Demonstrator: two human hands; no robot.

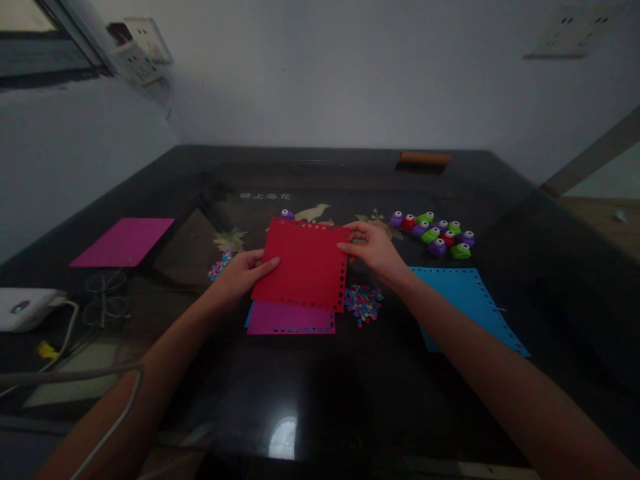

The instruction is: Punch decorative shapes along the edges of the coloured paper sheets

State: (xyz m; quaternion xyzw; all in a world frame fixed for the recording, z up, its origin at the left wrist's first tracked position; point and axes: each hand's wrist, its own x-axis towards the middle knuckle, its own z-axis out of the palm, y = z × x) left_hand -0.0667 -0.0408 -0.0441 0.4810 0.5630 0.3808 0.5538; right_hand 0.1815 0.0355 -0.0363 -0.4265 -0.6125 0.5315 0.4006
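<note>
Between my two hands is a red paper sheet [303, 263] with small punched holes along its edges; more red paper shows behind its right and lower edges. My left hand [245, 270] pinches the left edge, thumb on top. My right hand [373, 247] grips the upper right corner between thumb and fingers. Below the red paper, a magenta sheet [293, 319] with punched holes shows its lower part, and a sliver of blue paper sticks out at its left. Paper confetti [363, 303] lies in a pile just right of the sheets. A second confetti pile [219, 265] is beside my left hand.
Several small craft punches [435, 233] in purple, red and green stand at the right. A blue punched sheet [470, 303] lies under my right forearm. At the left are a magenta sheet [125, 242] and a white device [27, 308] with cable. An orange-brown roll [424, 159] lies at the back.
</note>
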